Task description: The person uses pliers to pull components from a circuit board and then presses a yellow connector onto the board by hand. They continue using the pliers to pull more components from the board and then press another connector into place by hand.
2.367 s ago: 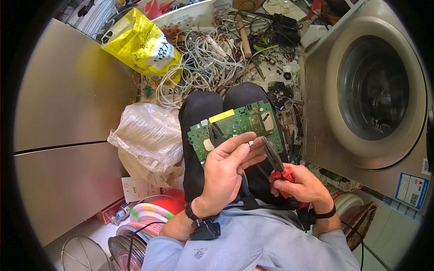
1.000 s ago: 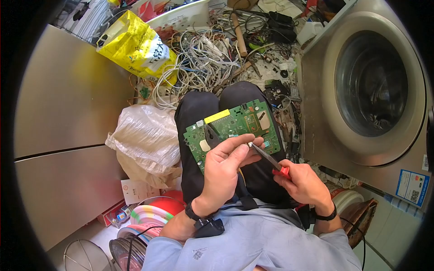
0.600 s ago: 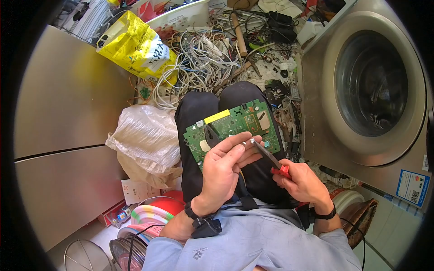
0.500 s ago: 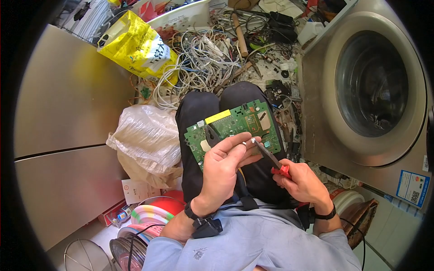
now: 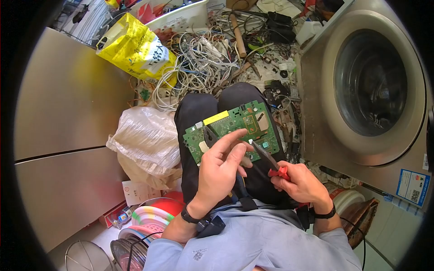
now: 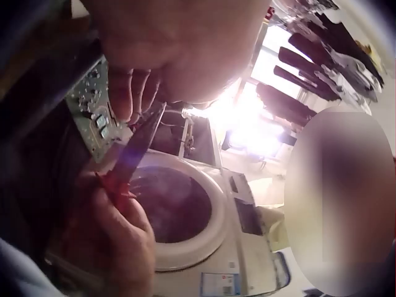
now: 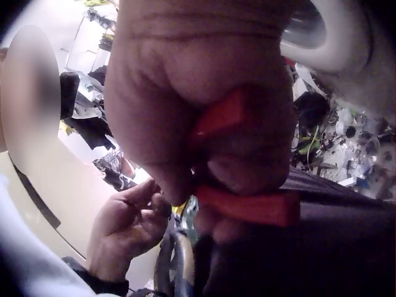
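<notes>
My right hand [image 5: 300, 183] grips needle-nose pliers [image 5: 266, 155] by their red handles [image 7: 253, 207]. At the tip of the pliers is a tiny white piece [image 5: 251, 142]. My left hand [image 5: 218, 169] hovers just left of that tip, index finger stretched out and apart from the thumb, the other fingers loosely bent. Beneath the hands a green circuit board [image 5: 235, 119] with a yellow strip lies across the thighs. The dark head of a second pair of pliers [image 5: 209, 135] rests on the board, its lower part hidden by the left hand.
A washing machine [image 5: 312, 131] stands on the right and a metal-fronted cabinet [image 5: 77, 99] on the left. Ahead lie tangled white cables [image 5: 203, 58], a yellow bag [image 5: 131, 43] and scattered parts. A whitish sack [image 5: 142, 140] and stacked basins [image 5: 149, 214] sit at the left.
The left hand's fingers have come apart from the small white piece, which now shows at the pliers' tip. The pliers first swung in toward the left fingertips. The board stays on the lap.
</notes>
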`<state>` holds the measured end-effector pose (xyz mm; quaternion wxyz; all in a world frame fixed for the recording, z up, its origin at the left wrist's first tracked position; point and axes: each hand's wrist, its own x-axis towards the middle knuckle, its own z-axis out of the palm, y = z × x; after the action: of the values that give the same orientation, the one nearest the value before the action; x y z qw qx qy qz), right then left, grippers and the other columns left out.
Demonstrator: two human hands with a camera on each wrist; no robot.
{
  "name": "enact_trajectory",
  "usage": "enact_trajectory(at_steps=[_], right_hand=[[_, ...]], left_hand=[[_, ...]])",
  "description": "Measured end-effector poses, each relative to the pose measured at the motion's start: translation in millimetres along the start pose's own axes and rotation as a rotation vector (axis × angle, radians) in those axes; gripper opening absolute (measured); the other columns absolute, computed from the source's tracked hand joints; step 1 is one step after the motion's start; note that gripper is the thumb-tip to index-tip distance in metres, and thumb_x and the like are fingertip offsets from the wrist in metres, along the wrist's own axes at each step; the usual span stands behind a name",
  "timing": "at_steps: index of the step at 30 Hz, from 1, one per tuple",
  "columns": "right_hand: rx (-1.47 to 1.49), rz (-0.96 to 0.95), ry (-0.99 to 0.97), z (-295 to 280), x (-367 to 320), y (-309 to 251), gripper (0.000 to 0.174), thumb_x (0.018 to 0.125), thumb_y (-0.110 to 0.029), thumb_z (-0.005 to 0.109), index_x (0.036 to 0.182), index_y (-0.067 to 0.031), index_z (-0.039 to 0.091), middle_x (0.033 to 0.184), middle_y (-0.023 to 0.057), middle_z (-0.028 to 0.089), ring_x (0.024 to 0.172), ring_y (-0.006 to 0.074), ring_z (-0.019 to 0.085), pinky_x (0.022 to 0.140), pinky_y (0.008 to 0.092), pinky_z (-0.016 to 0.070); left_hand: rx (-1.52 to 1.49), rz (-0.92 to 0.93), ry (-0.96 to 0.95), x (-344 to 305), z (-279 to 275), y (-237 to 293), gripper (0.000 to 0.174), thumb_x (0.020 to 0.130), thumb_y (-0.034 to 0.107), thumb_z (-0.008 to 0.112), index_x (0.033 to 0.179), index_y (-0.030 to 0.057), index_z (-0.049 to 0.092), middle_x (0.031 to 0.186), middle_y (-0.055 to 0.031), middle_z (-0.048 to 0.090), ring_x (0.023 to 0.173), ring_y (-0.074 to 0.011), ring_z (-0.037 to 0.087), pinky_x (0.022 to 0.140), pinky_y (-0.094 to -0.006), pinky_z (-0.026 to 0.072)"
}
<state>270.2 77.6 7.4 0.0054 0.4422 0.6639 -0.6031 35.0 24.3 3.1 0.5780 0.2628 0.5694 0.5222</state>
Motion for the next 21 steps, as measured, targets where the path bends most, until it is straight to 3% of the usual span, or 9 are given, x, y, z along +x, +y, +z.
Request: enact_trajectory(at_steps=[4,7,14,21], right_hand=[[-0.075,-0.018,-0.039,-1.4,0.7,-1.7,0.023,0.097,-0.02,0.072,0.104,-0.0005,0.062,0.079,0.023,0.065,0.08,0.0458,0.067,0.069,0.0488,0.0507],[-0.14,-0.04,-0.033,-3.2,0.4,-4.7,0.024,0.097,-0.02,0.073,0.105,-0.0004,0.062,0.08,0.0233,0.066,0.081,0.046,0.067,0.069,0.0491,0.0517],[-0.285,-0.125,0.082,2.7,-2.3,-12.3,0.023,0.094,-0.017,0.076,0.107,-0.0018,0.064,0.082,0.0227,0.068,0.079,0.0448,0.069,0.069,0.0488,0.0553],[-0.317,-0.145,0.213,11.5,-1.1,-8.3,0.021,0.093,-0.011,0.074,0.107,-0.0011,0.062,0.084,0.0211,0.068,0.079,0.0423,0.07,0.068,0.0492,0.0547]], left_hand=[[-0.242,-0.15,-0.124,6.8,-10.1,-12.3,0.029,0.106,0.014,0.066,0.129,-0.0039,0.069,0.099,-0.0113,0.075,0.075,-0.0161,0.072,0.058,-0.025,0.0568],[-0.288,-0.141,-0.124,6.1,-13.4,-15.6,0.025,0.105,0.013,0.068,0.123,-0.0039,0.072,0.097,-0.0109,0.074,0.076,-0.0162,0.072,0.057,-0.0248,0.056],[-0.41,-0.135,-0.069,0.6,-9.8,-19.9,0.025,0.103,0.009,0.07,0.124,-0.004,0.072,0.097,-0.0128,0.076,0.078,-0.0174,0.074,0.059,-0.0255,0.0582],[-0.508,-0.059,0.027,-0.1,-3.7,-22.0,0.029,0.103,0.009,0.07,0.127,-0.0066,0.07,0.108,-0.0185,0.078,0.087,-0.0232,0.077,0.069,-0.0315,0.0641]])
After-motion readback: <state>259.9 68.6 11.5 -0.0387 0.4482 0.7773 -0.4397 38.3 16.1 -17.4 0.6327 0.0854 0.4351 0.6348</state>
